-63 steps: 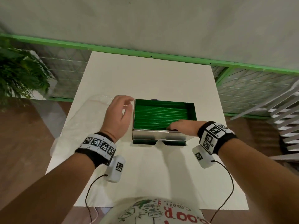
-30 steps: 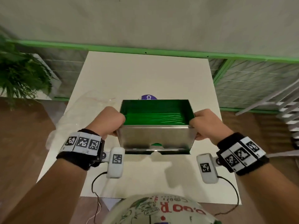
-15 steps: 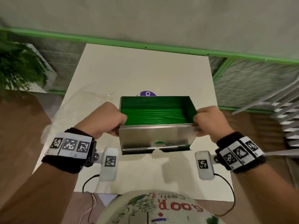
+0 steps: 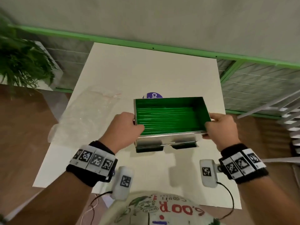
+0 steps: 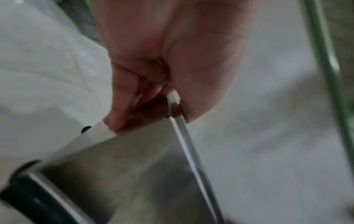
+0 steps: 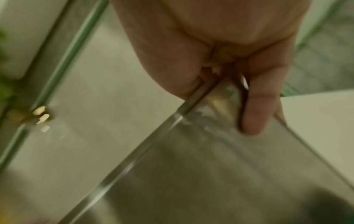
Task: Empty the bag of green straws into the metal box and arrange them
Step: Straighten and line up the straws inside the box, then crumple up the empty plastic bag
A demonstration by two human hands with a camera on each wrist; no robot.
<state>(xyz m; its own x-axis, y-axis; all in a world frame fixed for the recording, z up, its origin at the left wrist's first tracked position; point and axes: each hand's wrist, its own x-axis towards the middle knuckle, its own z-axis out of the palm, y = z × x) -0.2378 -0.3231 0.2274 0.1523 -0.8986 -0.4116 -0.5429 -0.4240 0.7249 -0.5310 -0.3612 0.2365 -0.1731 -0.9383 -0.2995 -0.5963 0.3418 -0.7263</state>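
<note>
The metal box (image 4: 164, 142) sits mid-table, holding green straws (image 4: 168, 120) that lie side by side across its width. My left hand (image 4: 125, 127) grips the box's left wall, thumb over the rim. My right hand (image 4: 219, 125) grips the right wall the same way. In the left wrist view the left hand (image 5: 149, 97) pinches the box (image 5: 134, 166) at its top edge. The right wrist view has the right hand (image 6: 229, 78) pinching the box (image 6: 220, 174) at its rim. The clear plastic bag (image 4: 86, 116) lies flat on the table to the left.
The white table (image 4: 146, 70) stands against a green-railed wall. A purple round sticker (image 4: 153, 95) peeks out behind the box. A potted plant (image 4: 21, 64) is at the far left, white slatted furniture (image 4: 289, 120) at the right.
Both hands went from tending the straws to gripping the box's sides. The box was tipped with its near wall facing me; now that wall shows much less and the straws more.
</note>
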